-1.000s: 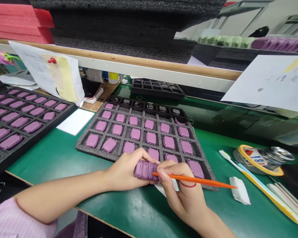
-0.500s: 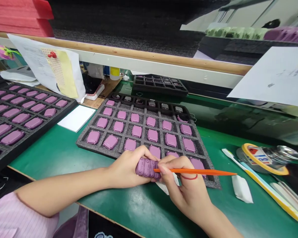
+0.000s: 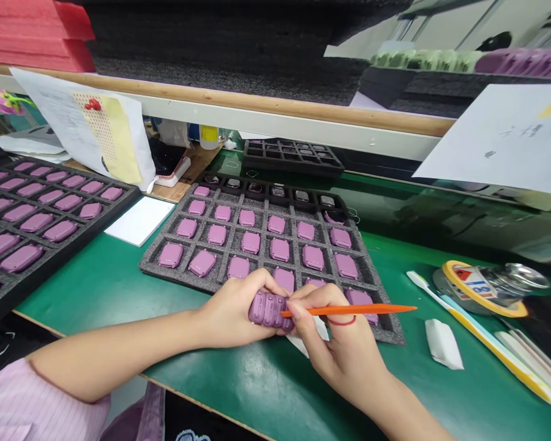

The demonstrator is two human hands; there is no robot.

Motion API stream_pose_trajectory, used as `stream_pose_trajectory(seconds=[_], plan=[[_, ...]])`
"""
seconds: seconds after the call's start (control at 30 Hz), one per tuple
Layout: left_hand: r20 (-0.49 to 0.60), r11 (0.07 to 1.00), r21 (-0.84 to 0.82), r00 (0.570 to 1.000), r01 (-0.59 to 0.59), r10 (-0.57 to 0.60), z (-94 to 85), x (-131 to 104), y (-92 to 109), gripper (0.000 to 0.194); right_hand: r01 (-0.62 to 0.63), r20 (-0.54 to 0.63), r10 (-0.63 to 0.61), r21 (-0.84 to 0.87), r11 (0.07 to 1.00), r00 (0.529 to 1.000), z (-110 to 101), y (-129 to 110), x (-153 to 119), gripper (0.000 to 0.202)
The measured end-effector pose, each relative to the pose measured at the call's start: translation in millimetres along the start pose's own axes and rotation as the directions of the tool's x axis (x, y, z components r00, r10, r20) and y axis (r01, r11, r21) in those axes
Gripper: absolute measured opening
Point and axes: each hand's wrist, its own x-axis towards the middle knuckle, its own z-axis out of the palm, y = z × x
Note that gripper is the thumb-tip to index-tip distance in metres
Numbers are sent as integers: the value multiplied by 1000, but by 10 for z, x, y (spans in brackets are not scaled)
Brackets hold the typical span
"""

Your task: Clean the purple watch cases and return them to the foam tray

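My left hand (image 3: 236,312) is closed around a small stack of purple cases (image 3: 267,309), holding them on edge side by side above the green table. Between the thumb and fingers of my right hand (image 3: 333,324) is a slim orange pointed stick (image 3: 367,310). Its left tip touches the side of the stack, while the other end points right. Some white tissue (image 3: 305,346) shows below my right hand, partly hidden. Just beyond both hands lies a grey foam tray (image 3: 165,269) with purple cases in its compartments; my hands cover part of its near edge.
Another foam tray (image 3: 85,229) of purple cases lies at left, beside a white pad (image 3: 140,220). On the right are a toothbrush (image 3: 482,337), a folded white wad (image 3: 443,344) and a metal-topped bottle (image 3: 487,291). A shelf edge (image 3: 257,107) crosses above the table.
The orange stick has swung slightly, its free end now further left and higher. My hands keep the same hold, and the whole view has shifted a little.
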Motion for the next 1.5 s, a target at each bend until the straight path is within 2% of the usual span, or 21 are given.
stream_pose_trajectory(seconds=[0.2, 0.5, 0.6, 0.7, 0.8, 0.87, 0.93, 1.0, 1.07, 1.17, 1.23, 1.33, 1.4, 1.5], plan=[[-9, 999, 11, 999, 32, -32, -8, 1, 11, 41, -26, -12, 27, 26, 999, 1000, 0, 15, -13, 16], [16, 1000, -25, 1000, 11, -10, -4, -2, -1, 38, -28, -1, 28, 61, 998, 1000, -5, 19, -16, 15], [17, 1000, -12, 1000, 19, -19, -9, 0, 7, 38, -39, -31, 42, 68, 997, 999, 37, 10, -19, 13], [8, 1000, 15, 1000, 24, -24, -20, 2, 17, 39, -81, -84, 86, 64, 995, 993, 81, 3, -25, 12], [6, 1000, -30, 1000, 0, 0, -32, 13, 12, 41, -211, -168, 212, 26, 977, 963, -42, 52, -16, 20], [21, 996, -80, 999, -27, 29, -39, 26, -1, 43, -351, -256, 330, -40, 936, 909, -267, 160, -13, 30], [40, 994, -102, 998, -47, 52, -45, 37, -15, 43, -514, -351, 443, -140, 846, 825, -560, 339, -32, 42], [46, 995, -91, 998, -48, 52, -49, 42, -24, 43, -672, -415, 548, -264, 691, 727, -837, 566, -76, 49], [40, 997, -72, 998, -41, 44, -51, 39, -25, 43, -775, -407, 661, -380, 505, 630, -1041, 784, -136, 50], [21, 999, -44, 1000, -20, 20, -50, 22, -13, 42, -812, -370, 781, -511, 281, 503, -1244, 979, -221, 38], [18, 1000, -30, 1000, -1, 1, -50, 13, 2, 41, -811, -399, 806, -562, 163, 438, -1370, 1008, -270, 30], [23, 1000, -29, 1000, 9, -9, -49, 14, 29, 39, -805, -463, 819, -593, -3, 339, -1564, 1001, -354, 31], [19, 1000, -29, 1000, 8, -8, -49, 19, 47, 39, -790, -458, 843, -609, -66, 282, -1657, 1029, -418, 29], [14, 999, -31, 1000, 11, -10, -48, 21, 61, 39, -764, -444, 857, -638, -97, 263, -1718, 1123, -508, 26]])
